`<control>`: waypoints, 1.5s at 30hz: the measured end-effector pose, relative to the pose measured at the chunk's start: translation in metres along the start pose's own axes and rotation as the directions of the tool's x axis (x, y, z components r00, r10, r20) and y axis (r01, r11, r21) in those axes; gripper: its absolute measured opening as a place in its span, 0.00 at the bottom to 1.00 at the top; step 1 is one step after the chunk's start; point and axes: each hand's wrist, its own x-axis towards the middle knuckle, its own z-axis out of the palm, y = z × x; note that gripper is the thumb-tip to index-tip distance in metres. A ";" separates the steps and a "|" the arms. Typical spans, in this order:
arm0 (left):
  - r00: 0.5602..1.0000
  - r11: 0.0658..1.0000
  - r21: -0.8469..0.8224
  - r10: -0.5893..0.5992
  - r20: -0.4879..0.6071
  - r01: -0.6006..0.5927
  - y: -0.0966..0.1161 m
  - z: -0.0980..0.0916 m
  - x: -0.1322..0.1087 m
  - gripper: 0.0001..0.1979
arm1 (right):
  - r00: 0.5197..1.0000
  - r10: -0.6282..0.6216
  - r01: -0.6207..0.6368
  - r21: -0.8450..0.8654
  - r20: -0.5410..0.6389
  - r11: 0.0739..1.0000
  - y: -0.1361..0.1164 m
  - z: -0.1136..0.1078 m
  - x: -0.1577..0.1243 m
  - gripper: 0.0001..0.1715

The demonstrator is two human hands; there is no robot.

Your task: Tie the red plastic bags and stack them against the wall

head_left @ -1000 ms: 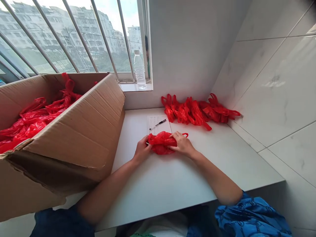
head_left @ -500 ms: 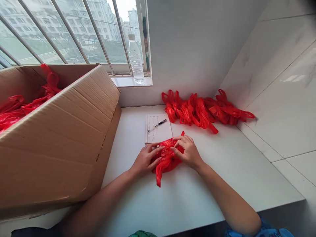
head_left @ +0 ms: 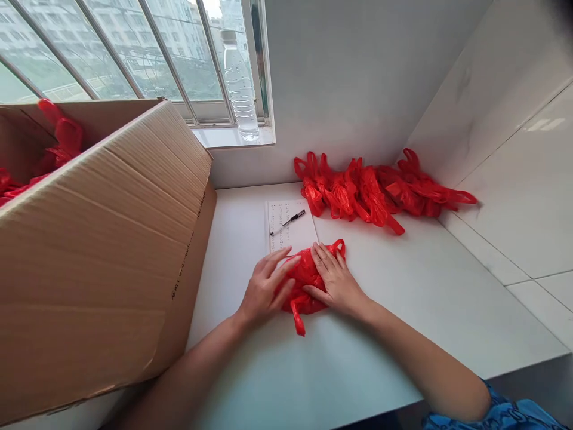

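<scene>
A crumpled red plastic bag (head_left: pixel 308 272) lies on the white table (head_left: pixel 250 370) between my two hands, with a loop at its upper right and a strip hanging toward me. My left hand (head_left: pixel 267 286) is at the bag's left side, fingers apart and partly raised over its edge. On the right part of the bag my right hand (head_left: pixel 335 278) rests flat with its fingers stretched out. Just behind the bag, a sheet of paper (head_left: pixel 280 214) carries a black pen (head_left: pixel 293 218); the bag hides the paper's near edge.
A large cardboard box (head_left: pixel 111 239) holding red bags (head_left: pixel 67 134) fills the left side. Several red bags (head_left: pixel 344 191) lie in a row along the back wall. A clear bottle (head_left: pixel 240 89) stands on the sill of the barred window. Tiled wall rises at right.
My right hand has flattened from bent fingers onto the bag, and my left hand has lifted slightly. The bag's loop now shows more at the upper right. The view has shifted a little.
</scene>
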 end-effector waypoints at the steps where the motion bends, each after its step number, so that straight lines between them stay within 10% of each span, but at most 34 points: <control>1: 0.996 0.997 0.045 0.052 0.073 -0.056 0.001 0.001 0.000 0.24 | 1.000 -0.008 0.008 0.003 -0.006 1.000 0.000 0.001 0.000 0.50; 6: 0.952 0.982 0.143 0.078 0.297 -0.126 -0.002 0.013 -0.004 0.30 | 0.999 -0.010 0.011 0.014 -0.034 1.000 0.002 -0.001 0.000 0.52; 24: 0.960 0.987 0.151 0.015 0.279 -0.059 -0.003 0.016 -0.005 0.29 | 0.999 0.039 -0.040 0.016 0.032 0.999 0.001 -0.007 0.001 0.53; 31: 0.996 0.995 0.029 -0.094 -0.006 0.094 0.008 0.000 0.007 0.19 | 0.991 0.072 -0.067 0.045 -0.111 0.997 0.001 -0.023 0.004 0.46; 38: 0.966 0.993 0.111 0.007 0.259 -0.037 0.008 0.023 0.002 0.34 | 0.997 0.069 -0.068 0.028 -0.036 0.997 0.000 0.002 0.007 0.41; 45: 0.973 0.984 0.169 0.009 0.230 -0.049 0.001 0.028 -0.007 0.35 | 0.997 0.067 -0.068 -0.008 -0.042 0.998 -0.005 0.003 0.008 0.41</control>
